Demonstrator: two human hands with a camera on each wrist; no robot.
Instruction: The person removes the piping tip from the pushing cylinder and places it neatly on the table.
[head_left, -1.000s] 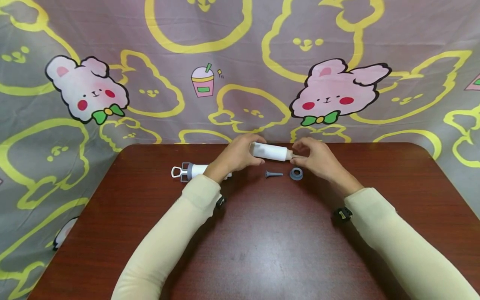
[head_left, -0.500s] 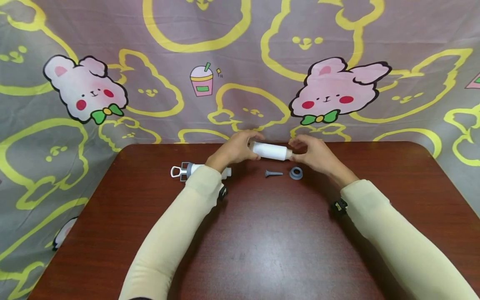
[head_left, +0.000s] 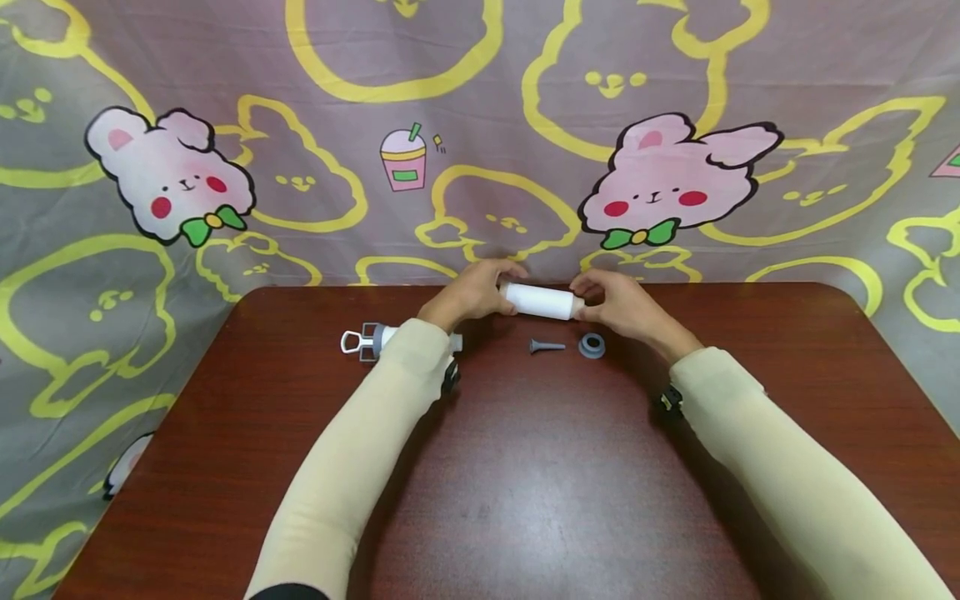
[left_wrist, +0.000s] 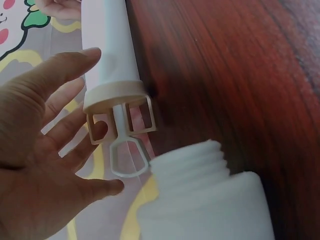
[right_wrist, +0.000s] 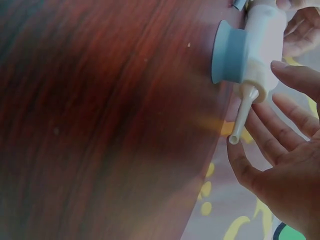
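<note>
A white plunger syringe [head_left: 538,302] with a beige collar and nozzle lies at the table's back edge between my hands. My left hand [head_left: 480,292] straddles its handle end; in the left wrist view the fingers spread loosely around the collar [left_wrist: 114,92] and loop handle [left_wrist: 129,159], thumb tip over the barrel. At the other end, my right hand [head_left: 622,307] has its fingers spread; one fingertip meets the nozzle tip [right_wrist: 234,139] in the right wrist view. In front lie a grey-blue funnel-shaped nozzle [head_left: 547,346] and a matching ring cap [head_left: 592,346].
A second white syringe [head_left: 386,337] with a grey collar lies left, partly hidden by my left sleeve [head_left: 412,358]. Its threaded neck [left_wrist: 190,162] looms close in the left wrist view. A patterned cloth [head_left: 495,125] hangs right behind the dark wooden table [head_left: 525,467].
The white syringe stays almost in place. My right hand has shifted slightly left, its fingers now nearer the barrel. Both forearms have risen a little in the head view.
</note>
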